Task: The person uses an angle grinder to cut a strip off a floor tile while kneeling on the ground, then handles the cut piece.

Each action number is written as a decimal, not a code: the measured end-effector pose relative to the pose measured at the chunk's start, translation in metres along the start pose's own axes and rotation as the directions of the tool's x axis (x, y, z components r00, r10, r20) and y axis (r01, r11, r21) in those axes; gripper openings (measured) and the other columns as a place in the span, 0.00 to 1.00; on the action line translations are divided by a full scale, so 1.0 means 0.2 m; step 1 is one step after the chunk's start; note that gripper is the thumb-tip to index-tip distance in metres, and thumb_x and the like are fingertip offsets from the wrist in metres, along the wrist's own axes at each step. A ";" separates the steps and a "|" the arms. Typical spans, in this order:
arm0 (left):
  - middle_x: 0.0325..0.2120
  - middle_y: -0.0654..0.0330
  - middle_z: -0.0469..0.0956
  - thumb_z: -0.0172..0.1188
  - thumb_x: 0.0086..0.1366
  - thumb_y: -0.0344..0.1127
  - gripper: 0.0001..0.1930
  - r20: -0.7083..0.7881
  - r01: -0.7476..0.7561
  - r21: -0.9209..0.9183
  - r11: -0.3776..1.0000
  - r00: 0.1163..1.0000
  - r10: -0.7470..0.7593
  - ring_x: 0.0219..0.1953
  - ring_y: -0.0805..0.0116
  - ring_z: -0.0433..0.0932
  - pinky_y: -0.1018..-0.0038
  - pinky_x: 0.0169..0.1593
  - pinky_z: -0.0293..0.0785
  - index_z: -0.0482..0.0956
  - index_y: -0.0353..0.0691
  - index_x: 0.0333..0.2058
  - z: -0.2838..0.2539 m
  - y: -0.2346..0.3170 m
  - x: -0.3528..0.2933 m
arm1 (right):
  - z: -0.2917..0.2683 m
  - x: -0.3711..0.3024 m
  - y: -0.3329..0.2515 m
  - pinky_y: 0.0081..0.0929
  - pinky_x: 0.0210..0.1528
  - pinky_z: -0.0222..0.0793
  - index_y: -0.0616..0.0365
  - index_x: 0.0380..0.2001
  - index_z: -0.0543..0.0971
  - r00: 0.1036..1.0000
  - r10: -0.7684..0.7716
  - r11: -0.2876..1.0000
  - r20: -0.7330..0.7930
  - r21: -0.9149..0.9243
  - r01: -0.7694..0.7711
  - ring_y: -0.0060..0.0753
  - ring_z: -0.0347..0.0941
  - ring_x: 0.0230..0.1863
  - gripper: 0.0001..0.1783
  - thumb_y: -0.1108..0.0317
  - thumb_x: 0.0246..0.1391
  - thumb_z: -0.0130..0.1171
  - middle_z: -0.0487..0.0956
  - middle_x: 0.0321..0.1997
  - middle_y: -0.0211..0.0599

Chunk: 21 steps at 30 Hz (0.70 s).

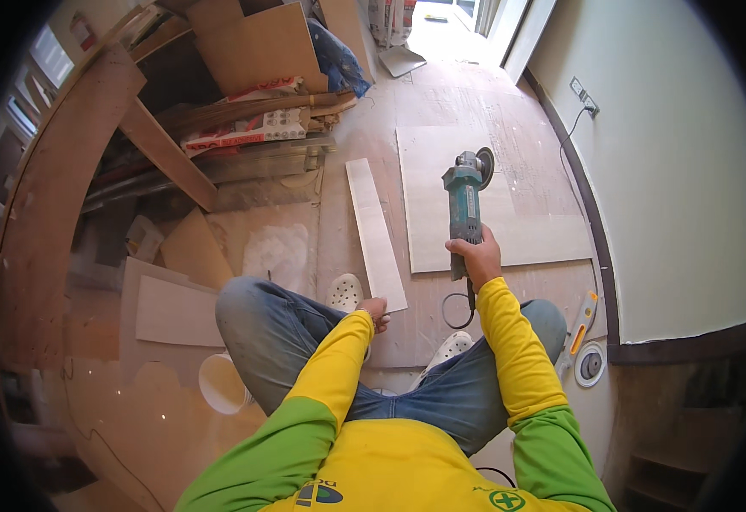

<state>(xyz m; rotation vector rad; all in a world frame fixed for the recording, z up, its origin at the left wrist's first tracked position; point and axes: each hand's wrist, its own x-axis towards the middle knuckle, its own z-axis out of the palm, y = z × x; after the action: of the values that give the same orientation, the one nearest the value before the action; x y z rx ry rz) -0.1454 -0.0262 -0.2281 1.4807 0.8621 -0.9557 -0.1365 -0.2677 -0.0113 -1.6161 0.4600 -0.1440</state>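
My right hand (482,256) is wrapped around the rear body of a teal and black angle grinder (465,205). The grinder points away from me, its dark disc (486,168) up at the far end and standing off to the right. A black cord hangs from its rear in a loop. My left hand (375,313) grips the near left corner of a long, narrow pale board strip (377,235), which stretches away from me between my feet. The disc is apart from the strip. Whether the disc is spinning cannot be made out.
A large pale board (501,243) lies on the floor ahead. A yellow-handled tool (585,322) and a round white container (591,365) sit right of my knee. A white bucket (222,384) stands at left, below stacked boards (258,51). A cord reaches the wall socket (591,104).
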 end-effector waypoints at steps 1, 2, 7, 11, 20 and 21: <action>0.36 0.66 0.77 0.54 0.71 0.45 0.11 0.031 -0.049 0.168 0.985 0.999 0.044 0.29 0.68 0.79 0.64 0.33 0.79 0.74 0.51 0.47 -0.03 -0.06 0.13 | 0.00 0.00 -0.01 0.28 0.38 0.76 0.64 0.49 0.74 1.000 -0.008 1.000 -0.001 0.005 0.008 0.31 0.76 0.35 0.31 0.65 0.39 0.70 0.79 0.38 0.37; 0.37 0.66 0.78 0.54 0.71 0.44 0.10 0.073 -0.102 0.327 0.939 0.994 0.083 0.30 0.68 0.79 0.64 0.33 0.79 0.74 0.51 0.47 -0.06 -0.12 0.27 | 0.00 0.00 -0.02 0.28 0.38 0.76 0.64 0.49 0.74 1.000 0.007 1.000 -0.006 0.003 -0.007 0.31 0.76 0.35 0.31 0.65 0.39 0.70 0.79 0.38 0.37; 0.40 0.66 0.79 0.53 0.68 0.36 0.11 0.189 -0.153 0.365 0.918 0.978 0.088 0.34 0.62 0.82 0.57 0.32 0.79 0.74 0.52 0.48 -0.15 -0.35 0.67 | 0.02 0.02 -0.04 0.26 0.39 0.76 0.65 0.50 0.74 0.999 0.044 0.999 -0.009 0.020 -0.044 0.29 0.76 0.35 0.32 0.66 0.40 0.69 0.79 0.38 0.36; 0.41 0.64 0.79 0.48 0.67 0.33 0.15 0.105 0.004 0.127 0.992 0.994 -0.017 0.35 0.58 0.83 0.52 0.36 0.79 0.74 0.53 0.50 -0.06 -0.35 0.58 | 0.02 0.04 -0.03 0.24 0.37 0.74 0.62 0.48 0.75 0.998 0.053 0.997 -0.021 0.055 -0.052 0.25 0.74 0.32 0.28 0.67 0.41 0.70 0.78 0.35 0.32; 0.40 0.62 0.80 0.42 0.70 0.30 0.15 -0.023 0.163 0.133 0.978 0.987 -0.161 0.37 0.56 0.84 0.50 0.33 0.80 0.71 0.50 0.51 0.01 -0.30 0.53 | 0.05 0.09 -0.05 0.23 0.37 0.73 0.63 0.49 0.74 0.989 0.145 0.985 0.026 0.091 -0.146 0.25 0.75 0.33 0.29 0.65 0.41 0.70 0.79 0.36 0.32; 0.40 0.62 0.80 0.42 0.71 0.28 0.14 -0.007 0.152 0.227 0.962 0.988 -0.154 0.37 0.56 0.85 0.52 0.30 0.80 0.71 0.49 0.51 0.00 -0.32 0.56 | 0.05 0.08 -0.05 0.23 0.37 0.73 0.63 0.49 0.74 0.990 0.139 0.986 0.025 0.092 -0.140 0.25 0.75 0.33 0.29 0.65 0.41 0.70 0.79 0.36 0.32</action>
<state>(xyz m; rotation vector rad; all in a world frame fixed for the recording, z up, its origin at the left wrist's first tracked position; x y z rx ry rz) -0.1580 -0.0172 -0.3554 1.6182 0.8919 -1.2094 -0.1156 -0.2647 -0.0059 -1.4872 0.5428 -0.0441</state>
